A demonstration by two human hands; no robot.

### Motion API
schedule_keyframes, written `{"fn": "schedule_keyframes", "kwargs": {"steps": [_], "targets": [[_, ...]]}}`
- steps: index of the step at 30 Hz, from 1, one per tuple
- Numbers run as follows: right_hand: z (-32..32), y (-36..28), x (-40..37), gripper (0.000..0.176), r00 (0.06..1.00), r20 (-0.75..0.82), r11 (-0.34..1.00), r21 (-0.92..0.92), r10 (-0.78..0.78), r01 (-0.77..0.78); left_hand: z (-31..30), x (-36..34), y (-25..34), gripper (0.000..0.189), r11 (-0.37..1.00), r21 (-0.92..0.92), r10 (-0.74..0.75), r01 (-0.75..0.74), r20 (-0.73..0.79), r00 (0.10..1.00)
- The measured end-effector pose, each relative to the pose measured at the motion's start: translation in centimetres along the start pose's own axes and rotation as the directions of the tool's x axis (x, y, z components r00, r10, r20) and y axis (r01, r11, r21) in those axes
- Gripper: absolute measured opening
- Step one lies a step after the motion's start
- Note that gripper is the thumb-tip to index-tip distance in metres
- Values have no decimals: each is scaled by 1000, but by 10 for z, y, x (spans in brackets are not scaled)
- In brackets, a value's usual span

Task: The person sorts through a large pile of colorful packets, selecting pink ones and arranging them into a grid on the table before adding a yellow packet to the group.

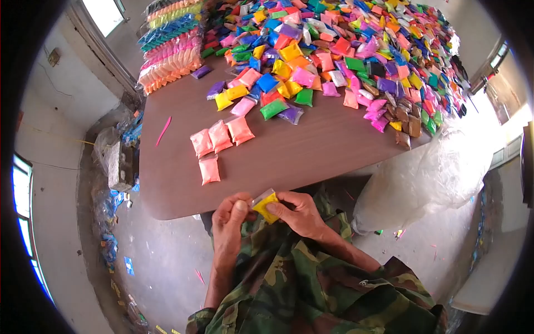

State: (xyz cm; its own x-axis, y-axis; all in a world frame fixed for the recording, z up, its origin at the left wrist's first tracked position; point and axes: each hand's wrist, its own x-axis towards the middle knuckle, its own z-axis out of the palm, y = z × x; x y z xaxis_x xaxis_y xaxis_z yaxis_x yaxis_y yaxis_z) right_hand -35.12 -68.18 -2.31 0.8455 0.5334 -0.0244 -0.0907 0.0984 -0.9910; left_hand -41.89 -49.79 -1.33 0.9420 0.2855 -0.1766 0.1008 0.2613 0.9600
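Observation:
A small packet with yellow contents and a clear plastic edge (266, 207) is held over my lap, just off the table's near edge. My right hand (300, 214) pinches it, with the thumb across its front. Close against its left side is my left hand (229, 218), thumb pressed to the curled fingers; whatever lies between them is hidden. On the table beyond, three salmon-pink packets (219, 136) lie side by side in a row. One more salmon-pink packet (209, 170) lies below them, nearer to me.
A large heap of multicoloured packets (334, 50) covers the far side of the brown table (167, 183). Stacked rows of packets (171, 47) stand at the back left. A pink strip (163, 131) lies on the left. A big clear plastic bag (423, 178) hangs at the right edge.

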Motion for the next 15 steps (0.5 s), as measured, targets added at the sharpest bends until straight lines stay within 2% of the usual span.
{"fn": "schedule_keyframes", "kwargs": {"steps": [3, 6, 9, 12, 15], "targets": [[4, 0, 1, 26, 1000, -12, 1000, -5, -25, 25, 0, -2, -5, 23, 996, 87, 28, -31, 38, 999], [4, 3, -1, 25, 1000, -4, 996, -87, 23, -23, 2, -3, -9, 14, 991, 123, 56, -58, 18, 998], [5, 7, 6, 23, 969, -18, 937, -263, -244, 231, -3, -2, -10, 16, 967, 249, 40, -52, 51, 998], [3, 19, 7, 22, 996, -16, 996, -42, -84, 83, 3, -6, -1, 17, 970, 242, -28, 19, 34, 999], [-1, 18, 7, 23, 999, -21, 999, -11, -44, 44, -1, -4, -10, 20, 975, 222, -10, -2, 53, 999]]}}
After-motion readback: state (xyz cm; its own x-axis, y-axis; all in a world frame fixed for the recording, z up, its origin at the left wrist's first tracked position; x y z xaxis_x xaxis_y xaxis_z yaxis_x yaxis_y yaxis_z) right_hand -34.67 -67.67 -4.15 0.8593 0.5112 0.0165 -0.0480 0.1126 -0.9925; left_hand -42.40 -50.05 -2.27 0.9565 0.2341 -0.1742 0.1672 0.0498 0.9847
